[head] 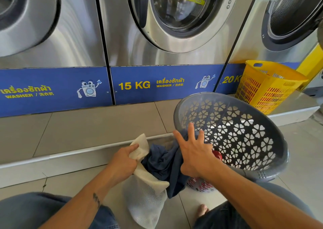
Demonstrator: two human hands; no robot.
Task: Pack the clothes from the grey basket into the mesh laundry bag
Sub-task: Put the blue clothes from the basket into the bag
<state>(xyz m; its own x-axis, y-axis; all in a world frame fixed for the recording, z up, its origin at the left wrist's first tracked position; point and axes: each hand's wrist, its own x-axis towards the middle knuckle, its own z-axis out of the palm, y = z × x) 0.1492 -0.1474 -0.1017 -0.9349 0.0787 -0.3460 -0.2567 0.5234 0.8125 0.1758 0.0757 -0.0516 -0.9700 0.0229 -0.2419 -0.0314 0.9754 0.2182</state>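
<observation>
Navy garment (162, 162), soft and crumpled, spills from the tipped grey basket (244, 109), round cut-out plastic at 2 o'clock, into the white mesh bag (146, 193). Left hand (122, 162) pinches the bag's rim; right hand (194, 155) presses the cloth, fingers splayed.

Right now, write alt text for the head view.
A person's left hand holds open a white mesh laundry bag while the right hand presses a navy garment at its mouth, beside a tilted grey basket, in front of steel washers.

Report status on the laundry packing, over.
Left hand grips rim of white mesh laundry bag. Right hand spread on dark blue garment at bag mouth. Red item left in tilted grey plastic basket.
</observation>
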